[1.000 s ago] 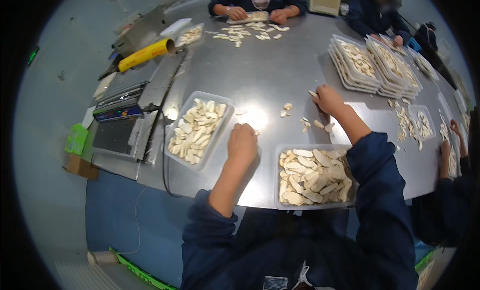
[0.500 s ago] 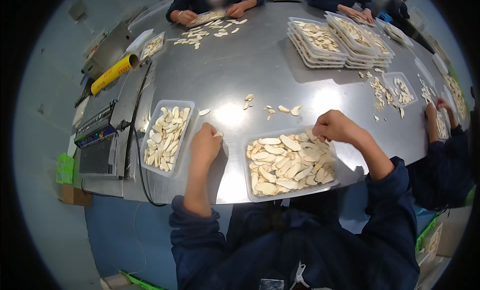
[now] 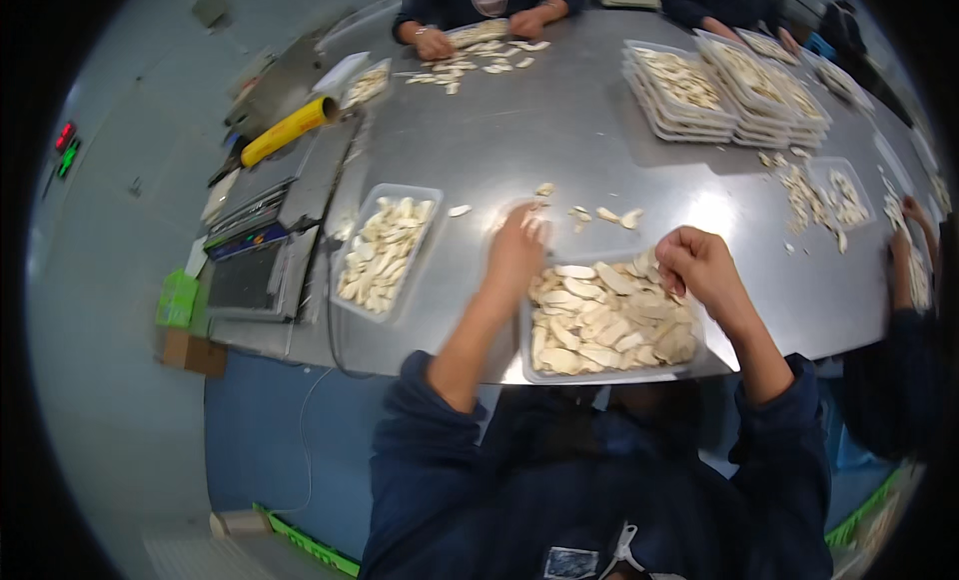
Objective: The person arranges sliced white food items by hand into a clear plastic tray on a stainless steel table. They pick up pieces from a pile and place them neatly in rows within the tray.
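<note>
Under the right grip: tray, heaped with pale slices!
Right grip: fingers curled in, hold unclear.
Left grip: blurred, can't tell opening or hold.

Pale oblong slices lie heaped, overlapping, in a translucent rectangular tray.

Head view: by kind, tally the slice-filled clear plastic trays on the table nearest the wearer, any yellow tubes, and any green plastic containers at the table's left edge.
Clear rectangular plastic trays: 2
Yellow cylindrical tube: 1
Green plastic container: 1
Total: 4
</note>
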